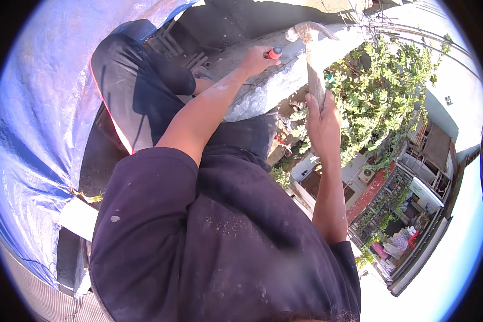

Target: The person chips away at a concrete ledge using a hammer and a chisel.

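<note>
Sunlit concrete ledge (291, 67) | left hand (256, 60): red-handled tool (275, 53) | right hand (323, 122): raised hammer (314, 72)

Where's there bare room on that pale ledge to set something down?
Likely the pale ledge between the left hand, gripping a red-handled tool, and the handle of the hammer in the right hand; glare hides finer detail. Crowded: pipe-like pieces left of the left hand, and foliage right of the hammer handle.

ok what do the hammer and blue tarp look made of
Hammer handle: probably wood, matte, pale brown with darker stains. Hammer head: likely metal, dull, with brownish rust-like patches. Blue tarp: seems plastic sheeting, slightly glossy, with crinkled folds catching light.
</note>
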A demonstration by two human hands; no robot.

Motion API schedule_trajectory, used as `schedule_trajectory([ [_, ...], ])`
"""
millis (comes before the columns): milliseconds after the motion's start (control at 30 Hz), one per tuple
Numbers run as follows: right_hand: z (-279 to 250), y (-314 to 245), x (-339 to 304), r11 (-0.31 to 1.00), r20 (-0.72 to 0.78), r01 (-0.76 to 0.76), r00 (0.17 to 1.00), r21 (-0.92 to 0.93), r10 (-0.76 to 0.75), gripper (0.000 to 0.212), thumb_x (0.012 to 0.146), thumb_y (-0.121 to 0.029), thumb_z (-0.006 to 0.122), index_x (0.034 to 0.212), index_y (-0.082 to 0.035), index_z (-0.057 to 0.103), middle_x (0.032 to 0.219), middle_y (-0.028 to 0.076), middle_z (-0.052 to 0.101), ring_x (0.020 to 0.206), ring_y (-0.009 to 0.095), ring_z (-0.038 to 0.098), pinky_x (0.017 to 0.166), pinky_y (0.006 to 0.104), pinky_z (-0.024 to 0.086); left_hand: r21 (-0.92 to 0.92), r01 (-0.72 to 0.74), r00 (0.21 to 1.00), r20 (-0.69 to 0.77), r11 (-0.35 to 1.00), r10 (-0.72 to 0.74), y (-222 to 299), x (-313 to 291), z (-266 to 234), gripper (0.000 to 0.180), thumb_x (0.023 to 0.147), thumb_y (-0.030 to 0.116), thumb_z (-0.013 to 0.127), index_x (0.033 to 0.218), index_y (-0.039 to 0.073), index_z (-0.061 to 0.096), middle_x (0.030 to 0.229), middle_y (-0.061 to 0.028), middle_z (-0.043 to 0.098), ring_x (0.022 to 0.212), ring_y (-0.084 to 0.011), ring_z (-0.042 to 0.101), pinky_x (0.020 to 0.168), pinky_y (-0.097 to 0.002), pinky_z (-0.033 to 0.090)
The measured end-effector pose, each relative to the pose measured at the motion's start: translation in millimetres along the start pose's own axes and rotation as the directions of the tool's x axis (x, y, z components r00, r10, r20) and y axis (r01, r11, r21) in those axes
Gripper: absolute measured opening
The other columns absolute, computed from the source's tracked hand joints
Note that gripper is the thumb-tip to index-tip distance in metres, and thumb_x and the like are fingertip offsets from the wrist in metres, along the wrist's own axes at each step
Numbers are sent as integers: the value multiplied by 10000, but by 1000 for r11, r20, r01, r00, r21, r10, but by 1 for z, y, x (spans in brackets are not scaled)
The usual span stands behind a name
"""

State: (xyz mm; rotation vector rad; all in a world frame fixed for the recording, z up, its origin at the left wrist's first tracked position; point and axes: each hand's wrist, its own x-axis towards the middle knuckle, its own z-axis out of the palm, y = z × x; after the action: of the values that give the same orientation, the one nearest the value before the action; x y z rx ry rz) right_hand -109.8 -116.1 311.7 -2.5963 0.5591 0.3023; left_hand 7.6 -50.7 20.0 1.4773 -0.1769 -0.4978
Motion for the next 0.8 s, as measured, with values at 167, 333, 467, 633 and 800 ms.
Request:
schedule_trajectory([
  [167,-13,-39,-3,926,-336,215,936,311,-105,187,1061,-221,602,1052,-45,540,666,9,550,539,69,509,508,236,405,32,39,997,59,999,-41,-11,9,-10,480,783,309,885,1184,81,756,1035,-93,788,930,-156,730,881,-304,538],
  [333,13,-12,5,968,-376,242,904,60,-203,281,1041,-257,599,1093,12,534,758,142,639,604,264,581,565,378,456,109,72,997,26,991,-76,-4,6,-11,457,773,317,890,1136,66,773,985,-91,792,908,-156,733,859,-303,541],
  [467,37,15,15,970,-75,122,987,-212,-141,325,1020,-292,589,1072,23,527,777,282,677,690,510,646,633,567,498,53,20,999,30,998,-21,-15,3,-5,470,734,400,889,1097,122,784,971,-106,783,848,-222,733,785,-352,542],
  [633,34,41,15,958,90,67,995,-280,-43,303,1025,-273,579,1038,21,507,708,285,645,690,501,656,609,550,499,386,46,997,34,921,-64,7,10,1,461,734,388,886,1101,127,789,971,-113,786,869,-237,749,783,-357,547],
  [800,6,1,-11,994,-321,62,947,91,-29,357,1055,-304,573,1142,41,591,690,92,599,591,146,551,559,335,451,86,43,998,46,995,-47,-13,13,-10,453,765,330,881,1136,90,780,977,-85,793,893,-163,728,829,-306,533],
])
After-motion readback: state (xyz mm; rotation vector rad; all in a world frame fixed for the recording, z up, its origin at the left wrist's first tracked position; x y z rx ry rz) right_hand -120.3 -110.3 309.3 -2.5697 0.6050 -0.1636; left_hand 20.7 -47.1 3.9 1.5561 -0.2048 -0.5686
